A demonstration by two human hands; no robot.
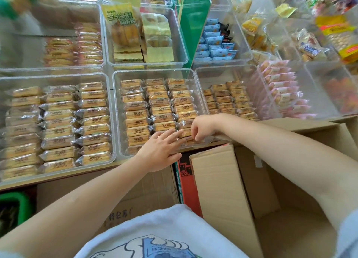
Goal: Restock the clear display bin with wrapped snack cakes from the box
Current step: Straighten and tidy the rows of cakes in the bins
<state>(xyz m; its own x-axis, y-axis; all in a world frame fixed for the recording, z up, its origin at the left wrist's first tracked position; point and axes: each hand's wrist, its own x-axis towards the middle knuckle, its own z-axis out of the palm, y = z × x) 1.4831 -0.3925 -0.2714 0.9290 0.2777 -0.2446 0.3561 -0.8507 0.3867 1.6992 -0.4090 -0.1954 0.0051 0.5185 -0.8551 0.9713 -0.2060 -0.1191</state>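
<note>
The clear display bin (116, 110) in the middle of the shelf holds three columns of wrapped snack cakes (135, 112), golden with dark print. My left hand (160, 151) lies flat with straight fingers over the bin's near right corner, touching the front cakes. My right hand (201, 127) reaches in from the right, its fingers curled down and pinching a wrapped cake (190, 140) at the front of the right column. The open cardboard box (217, 180) stands below the shelf at the right; its inside looks bare where visible.
A similar full bin (58, 122) sits to the left and another (228, 100) to the right. Bins of other snacks fill the back rows. A closed carton (147, 195) and a red box (184, 172) stand under the shelf edge. A green crate (13, 207) is lower left.
</note>
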